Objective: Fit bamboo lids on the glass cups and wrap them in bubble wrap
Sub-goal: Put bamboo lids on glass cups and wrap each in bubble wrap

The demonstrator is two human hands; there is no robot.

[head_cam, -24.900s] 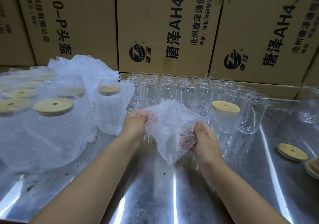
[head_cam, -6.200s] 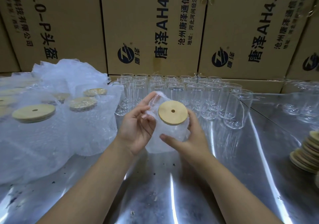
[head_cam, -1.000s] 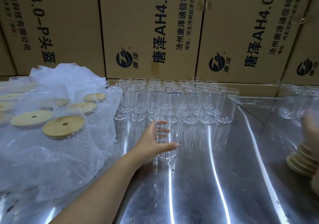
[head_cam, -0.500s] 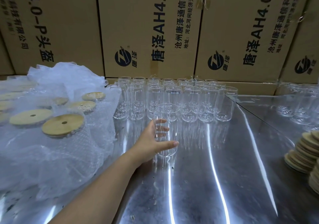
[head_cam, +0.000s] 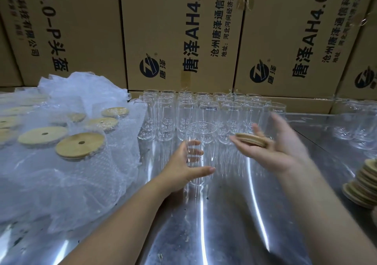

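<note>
At far left, wrapped cups (head_cam: 81, 148) stand finished. At centre, the left hand (head_cam: 183, 166) keeps its fingers grasped round a bare glass cup (head_cam: 201, 134) upright on the surface (head_cam: 224, 224). A bamboo lid (head_cam: 252, 139), pinched in the fingers of the right hand (head_cam: 285, 150), has just arrived beside the rim from the lid stack (head_cam: 363, 185). Fitting is likely next.

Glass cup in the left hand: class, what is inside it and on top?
Nothing visible inside the glass cup; its rim is open. The bamboo lid is beside it in the right hand, not on it. The left hand covers part of its wall.
</note>
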